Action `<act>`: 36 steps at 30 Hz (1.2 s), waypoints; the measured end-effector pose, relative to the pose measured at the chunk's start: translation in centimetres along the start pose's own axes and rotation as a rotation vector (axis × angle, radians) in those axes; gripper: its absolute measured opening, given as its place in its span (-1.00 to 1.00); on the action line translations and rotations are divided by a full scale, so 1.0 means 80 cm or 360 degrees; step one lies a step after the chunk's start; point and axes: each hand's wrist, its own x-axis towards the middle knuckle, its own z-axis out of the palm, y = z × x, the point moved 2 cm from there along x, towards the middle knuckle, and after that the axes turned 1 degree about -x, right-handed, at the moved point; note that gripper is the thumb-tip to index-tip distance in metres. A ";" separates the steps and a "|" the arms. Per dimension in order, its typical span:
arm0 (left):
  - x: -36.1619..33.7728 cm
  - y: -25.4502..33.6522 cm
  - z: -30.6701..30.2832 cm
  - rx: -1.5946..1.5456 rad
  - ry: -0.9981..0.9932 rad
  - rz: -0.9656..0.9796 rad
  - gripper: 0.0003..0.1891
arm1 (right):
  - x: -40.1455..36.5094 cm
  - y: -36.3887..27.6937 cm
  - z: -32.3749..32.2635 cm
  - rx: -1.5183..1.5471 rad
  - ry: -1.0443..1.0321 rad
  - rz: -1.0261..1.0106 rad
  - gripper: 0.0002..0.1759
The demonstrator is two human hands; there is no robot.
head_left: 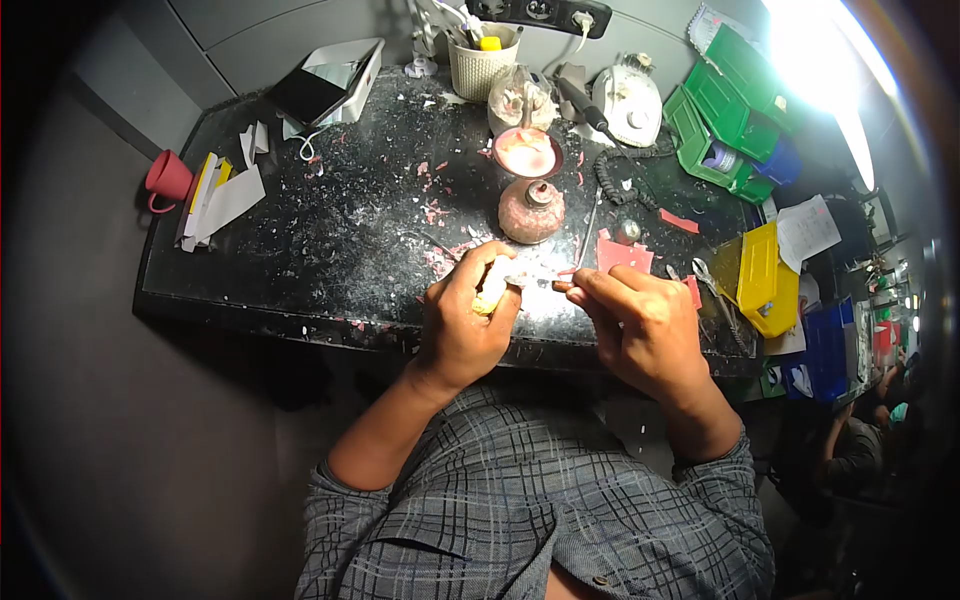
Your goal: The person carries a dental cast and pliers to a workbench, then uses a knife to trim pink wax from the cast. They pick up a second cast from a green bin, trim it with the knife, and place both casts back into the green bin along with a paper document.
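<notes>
In the head view my left hand (462,318) is closed around a small yellow and white piece, apparently a dental cast (489,299). My fingers cover much of it. My right hand (650,318) pinches a slim carving tool (563,286), its working end pointing left and a short gap away from the cast. Just beyond my hands stands a round pinkish spirit lamp (531,212) with a metal neck. Behind it sits a pink bowl (556,160) with pale pink material inside. Pink wax sheet (625,258) lies past my right hand, beside a small metal cap (628,232).
Pink and white scraps litter the black bench (330,240). At the right are metal pliers (708,280), a yellow bin (768,280) and green bins (735,90). A corded handpiece (583,105), a woven basket (482,72) and a white tray (368,80) stand behind; a red mug (168,175) is left.
</notes>
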 end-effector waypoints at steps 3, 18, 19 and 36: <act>-0.003 0.000 0.003 -0.0062 0.0010 -0.0164 -0.68 | -0.002 -0.003 0.002 -0.0016 0.0029 0.0015 -0.88; 0.011 0.001 -0.028 -0.0028 -0.0544 0.0148 -0.66 | 0.007 0.011 -0.027 0.0033 -0.0199 -0.0125 -0.83; 0.013 0.001 -0.030 -0.0026 -0.0544 0.0149 -0.66 | 0.007 0.012 -0.032 0.0034 -0.0195 -0.0146 -0.83; -0.008 0.006 -0.014 -0.0619 -0.0529 -0.0089 -0.18 | 0.001 0.007 0.034 0.1691 -0.0443 0.0307 -0.62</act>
